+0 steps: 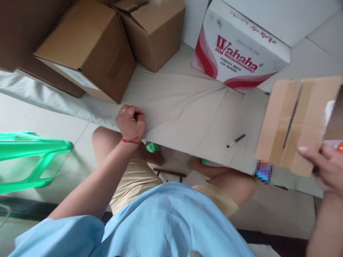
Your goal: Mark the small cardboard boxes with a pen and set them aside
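My left hand (131, 121) is closed in a loose fist on the front edge of the cloth-covered table (184, 103), with nothing visible in it. A gold ring and a red string bracelet are on it. At the far right, my right hand (329, 167) grips the near edge of a cardboard box (308, 125), thumb on top. Brown tape runs along both sides of a dark slit in the box's top. Part of the box and some fingers are hidden or blurred. A black-and-white pen (235, 141) lies on the cloth left of the box.
Two brown cartons (104, 53) (158, 35) stand at the back left. A white-and-red Wahaha water carton (238, 53) is by the wall. A pixelated small item (263, 172) is at the table's front edge. A green plastic stool (34, 150) stands on the floor at left.
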The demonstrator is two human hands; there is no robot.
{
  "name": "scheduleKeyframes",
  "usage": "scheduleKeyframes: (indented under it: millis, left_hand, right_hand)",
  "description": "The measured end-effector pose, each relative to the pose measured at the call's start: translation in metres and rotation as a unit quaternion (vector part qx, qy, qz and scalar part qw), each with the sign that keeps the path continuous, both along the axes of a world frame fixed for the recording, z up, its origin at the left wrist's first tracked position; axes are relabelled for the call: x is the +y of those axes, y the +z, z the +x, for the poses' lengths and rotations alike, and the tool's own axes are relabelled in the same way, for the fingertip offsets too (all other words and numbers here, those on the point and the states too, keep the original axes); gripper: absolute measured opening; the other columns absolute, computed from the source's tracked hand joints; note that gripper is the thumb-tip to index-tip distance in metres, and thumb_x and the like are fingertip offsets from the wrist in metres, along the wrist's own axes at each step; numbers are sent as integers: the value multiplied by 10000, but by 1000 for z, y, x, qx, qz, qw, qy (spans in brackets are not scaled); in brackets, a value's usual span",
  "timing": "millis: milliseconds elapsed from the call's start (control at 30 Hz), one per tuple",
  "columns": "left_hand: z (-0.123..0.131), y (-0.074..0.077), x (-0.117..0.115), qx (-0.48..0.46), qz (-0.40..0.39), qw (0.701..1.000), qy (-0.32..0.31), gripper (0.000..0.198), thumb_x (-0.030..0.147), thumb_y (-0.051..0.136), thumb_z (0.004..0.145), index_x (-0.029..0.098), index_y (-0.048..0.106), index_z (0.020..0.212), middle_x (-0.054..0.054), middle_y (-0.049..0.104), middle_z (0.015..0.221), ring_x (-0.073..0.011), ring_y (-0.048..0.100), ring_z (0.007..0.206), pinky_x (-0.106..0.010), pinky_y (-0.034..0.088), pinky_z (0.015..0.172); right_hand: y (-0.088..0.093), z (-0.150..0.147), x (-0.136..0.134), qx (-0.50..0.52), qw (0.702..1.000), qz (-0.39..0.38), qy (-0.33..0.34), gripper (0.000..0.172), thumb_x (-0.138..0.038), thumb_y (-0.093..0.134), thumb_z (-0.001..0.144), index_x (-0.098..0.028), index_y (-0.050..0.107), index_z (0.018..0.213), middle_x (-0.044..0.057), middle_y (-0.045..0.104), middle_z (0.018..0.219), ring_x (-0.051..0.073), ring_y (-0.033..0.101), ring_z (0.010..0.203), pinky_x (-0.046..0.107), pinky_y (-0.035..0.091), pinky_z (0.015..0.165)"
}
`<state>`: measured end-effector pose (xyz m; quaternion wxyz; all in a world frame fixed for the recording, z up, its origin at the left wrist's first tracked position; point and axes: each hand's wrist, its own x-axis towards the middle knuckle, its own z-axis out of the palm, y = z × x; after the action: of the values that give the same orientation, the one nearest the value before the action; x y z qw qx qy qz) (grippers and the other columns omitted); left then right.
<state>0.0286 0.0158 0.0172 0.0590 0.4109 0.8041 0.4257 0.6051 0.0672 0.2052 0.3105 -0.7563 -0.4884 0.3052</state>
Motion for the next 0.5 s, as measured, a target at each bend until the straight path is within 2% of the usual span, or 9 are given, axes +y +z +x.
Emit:
scheduleKeyframes:
  millis: [67, 133, 167, 200, 267, 333, 367, 433, 500]
  left_hand:
    - [9, 3, -12, -9, 36, 999, -2, 138, 100, 580, 778, 200, 636, 856, -76, 652, 962, -224, 628, 844, -383, 518, 862]
    - [27, 6, -33, -36, 47, 998, -38, 110, 214, 624, 860, 196, 658, 962, -77, 682, 1039, -206, 646, 844, -364, 545, 848]
    - [39, 9, -46, -63, 41, 994, -75, 135, 298, 646, 901, 204, 667, 996, -62, 699, 1023, -197, 659, 833, -349, 557, 833]
    - [52, 11, -59, -130, 21, 982, -137, 204, 384, 655, 939, 214, 675, 1050, -50, 718, 1007, -193, 673, 830, -336, 565, 812]
    - [80, 16, -85, -293, -43, 914, -279, 379, 544, 684, 953, 221, 677, 1152, -71, 762, 1035, -222, 725, 911, -349, 591, 837]
    - [103, 23, -103, -406, -96, 833, -364, 577, 654, 735, 914, 216, 661, 1282, -132, 783, 1175, -291, 749, 1097, -407, 607, 929]
    - [112, 27, -109, -438, -105, 803, -391, 676, 683, 774, 879, 209, 649, 1344, -167, 766, 1279, -330, 728, 1208, -441, 599, 991]
    - [122, 35, -111, -477, -91, 765, -422, 837, 689, 867, 798, 198, 624, 1431, -206, 693, 1460, -389, 653, 1376, -493, 556, 1106]
    - [122, 43, -107, -506, -67, 754, -414, 893, 652, 930, 745, 196, 619, 1447, -205, 653, 1530, -413, 612, 1434, -513, 523, 1162]
  right_hand:
    - [-23, -37, -55, 122, 988, -98, -10, 594, -503, 1021, 537, -237, 823, 1031, 192, 829, 1176, 437, 779, 1170, 542, 647, 1012]
    - [-55, -69, -100, 200, 969, -140, -25, 649, -514, 998, 533, -227, 813, 1085, 155, 845, 1083, 434, 806, 1077, 553, 675, 950]
    - [-72, -83, -117, 233, 964, -120, -45, 635, -530, 983, 522, -229, 807, 1053, 134, 847, 1024, 427, 815, 1031, 551, 683, 921]
    - [-89, -95, -132, 263, 958, -100, -58, 590, -534, 973, 527, -236, 802, 1007, 113, 847, 964, 413, 821, 997, 542, 687, 905]
    - [-120, -118, -151, 324, 942, -70, -47, 517, -584, 925, 591, -241, 796, 955, 96, 840, 891, 393, 825, 972, 534, 686, 897]
    - [-144, -139, -159, 370, 927, -62, 3, 507, -643, 886, 644, -242, 797, 941, 97, 837, 859, 383, 824, 953, 535, 684, 884]
    - [-152, -149, -160, 379, 923, -61, 30, 516, -658, 883, 658, -242, 800, 951, 97, 841, 873, 375, 823, 943, 530, 683, 876]
    - [-158, -167, -159, 370, 922, -62, 93, 535, -637, 911, 680, -242, 809, 1026, 94, 857, 992, 353, 817, 979, 505, 676, 903]
    - [-155, -177, -157, 340, 924, -67, 164, 583, -601, 931, 717, -243, 803, 1159, 95, 848, 1157, 334, 801, 1069, 474, 660, 952]
